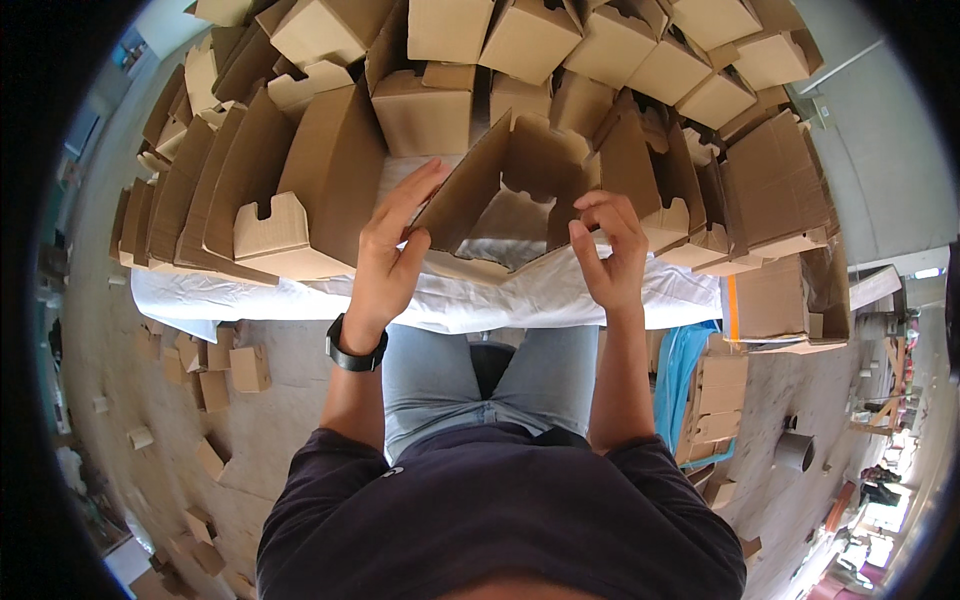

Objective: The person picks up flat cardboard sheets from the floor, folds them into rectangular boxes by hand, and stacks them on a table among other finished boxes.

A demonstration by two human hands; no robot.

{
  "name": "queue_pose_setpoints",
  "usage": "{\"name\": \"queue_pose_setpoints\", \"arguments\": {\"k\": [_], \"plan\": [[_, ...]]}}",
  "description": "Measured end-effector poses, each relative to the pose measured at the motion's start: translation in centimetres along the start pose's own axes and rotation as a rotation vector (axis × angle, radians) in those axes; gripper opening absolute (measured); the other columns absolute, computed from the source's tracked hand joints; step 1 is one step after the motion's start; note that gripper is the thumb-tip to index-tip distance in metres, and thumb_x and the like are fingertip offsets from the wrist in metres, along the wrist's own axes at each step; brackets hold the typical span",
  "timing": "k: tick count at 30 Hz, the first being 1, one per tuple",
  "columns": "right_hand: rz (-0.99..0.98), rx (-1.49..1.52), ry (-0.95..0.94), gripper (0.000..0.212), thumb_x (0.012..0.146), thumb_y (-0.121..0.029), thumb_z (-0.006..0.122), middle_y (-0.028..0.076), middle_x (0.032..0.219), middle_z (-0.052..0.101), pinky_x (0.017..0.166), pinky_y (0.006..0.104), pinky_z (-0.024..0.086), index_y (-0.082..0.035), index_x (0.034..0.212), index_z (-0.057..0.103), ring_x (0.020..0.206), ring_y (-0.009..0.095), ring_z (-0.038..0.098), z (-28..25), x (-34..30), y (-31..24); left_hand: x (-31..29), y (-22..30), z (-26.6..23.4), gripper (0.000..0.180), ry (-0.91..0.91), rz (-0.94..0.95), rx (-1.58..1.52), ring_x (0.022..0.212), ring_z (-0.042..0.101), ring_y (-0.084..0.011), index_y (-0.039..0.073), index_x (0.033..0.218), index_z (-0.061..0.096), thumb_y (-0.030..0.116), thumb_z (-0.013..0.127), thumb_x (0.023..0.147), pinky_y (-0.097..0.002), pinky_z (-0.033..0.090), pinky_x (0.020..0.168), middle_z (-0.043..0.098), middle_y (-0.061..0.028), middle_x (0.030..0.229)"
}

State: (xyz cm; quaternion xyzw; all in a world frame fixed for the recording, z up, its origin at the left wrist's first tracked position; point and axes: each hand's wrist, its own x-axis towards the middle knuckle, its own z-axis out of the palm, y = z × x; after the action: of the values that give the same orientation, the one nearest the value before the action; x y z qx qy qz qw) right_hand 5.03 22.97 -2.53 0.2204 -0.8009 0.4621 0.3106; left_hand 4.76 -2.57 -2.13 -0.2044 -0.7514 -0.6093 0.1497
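left hand (pixel 385 262): fingers stretched up flat along the left wall of the half-folded carton, thumb hooked on the near side of that wall, so the hand pinches the panel; a black wristband (pixel 355 352) sits on the wrist.
right hand (pixel 610 250): fingers curled and bent inward, tips pressing the right wall of the carton where a flap folds; it grips the cardboard edge.
half-folded carton (pixel 520 190): plain brown cardboard, open toward the person, standing at the middle of the counter's near edge, between both hands.
counter (pixel 300 298): covered with a white cloth that hangs over the near edge.
flat blanks (pixel 200 190): brown die-cut sheets leaning upright in a row at the counter's left end.
finished boxes (pixel 440 100): closed brown boxes piled along the far edge and the right end, touching one another.
floor (pixel 270 420): grey, with small cardboard scraps (pixel 215 385) lying below the counter's left end.
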Motion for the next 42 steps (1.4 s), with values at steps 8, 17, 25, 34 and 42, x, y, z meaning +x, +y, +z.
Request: {"name": "queue_pose_setpoints", "arguments": {"k": [8,17,25,34,42], "plan": [[0.046,0.01,-0.043,0.009,0.077,-0.002,0.064,0.011,0.092,0.059,0.071,0.0331,0.043,0.0,0.076,0.055,0.081,0.026,0.053,-0.3,-0.4,0.5,0.1,-0.4,-0.2,0.055,-0.139,0.079,0.144,0.125,0.053,-0.0374,0.002,0.123,0.061,-0.009,0.04,0.074,-0.037,0.04,0.105,0.052,-0.0207,0.138],[-0.068,-0.002,-0.188,0.003,0.071,0.0,0.053,0.014,0.09,0.058,0.071,0.0363,0.045,0.001,0.074,0.051,0.08,0.032,0.053,-0.4,1.8,0.0,-2.6,3.8,2.1,0.034,-0.045,0.111,0.473,0.113,0.061,-0.034,0.001,0.12,0.061,0.015,0.062,0.088,-0.0391,0.054,0.084,0.049,-0.0176,0.137],[-0.07,-0.05,-0.182,0.001,0.07,0.001,0.05,0.015,0.09,0.061,0.07,0.0341,0.044,0.0,0.071,0.051,0.079,0.027,0.054,0.0,3.2,0.7,-1.6,3.8,1.5,0.022,-0.099,0.151,0.384,0.124,0.052,-0.0392,-0.003,0.077,0.064,0.017,0.063,0.088,-0.0467,0.04,0.103,0.049,-0.0217,0.136],[-0.052,-0.026,-0.179,0.015,0.07,0.006,0.051,0.01,0.09,0.065,0.074,0.036,0.046,-0.003,0.08,0.058,0.086,0.03,0.056,-0.1,4.2,1.2,0.0,2.6,1.9,0.029,-0.27,0.378,0.468,0.124,0.052,-0.0328,0.004,0.064,0.058,0.022,0.078,0.075,-0.0546,0.039,0.106,0.063,-0.0068,0.1],[-0.115,-0.363,-0.165,0.034,0.067,0.01,0.054,0.008,0.104,0.067,0.085,0.0388,0.047,-0.004,0.094,0.069,0.097,0.031,0.058,-0.2,5.8,-0.3,-0.1,1.3,2.5,0.024,-0.282,0.277,0.291,0.125,0.05,-0.0368,0.006,0.071,0.061,0.009,0.084,0.066,-0.0449,0.047,0.091,0.055,-0.0061,0.095]]}}
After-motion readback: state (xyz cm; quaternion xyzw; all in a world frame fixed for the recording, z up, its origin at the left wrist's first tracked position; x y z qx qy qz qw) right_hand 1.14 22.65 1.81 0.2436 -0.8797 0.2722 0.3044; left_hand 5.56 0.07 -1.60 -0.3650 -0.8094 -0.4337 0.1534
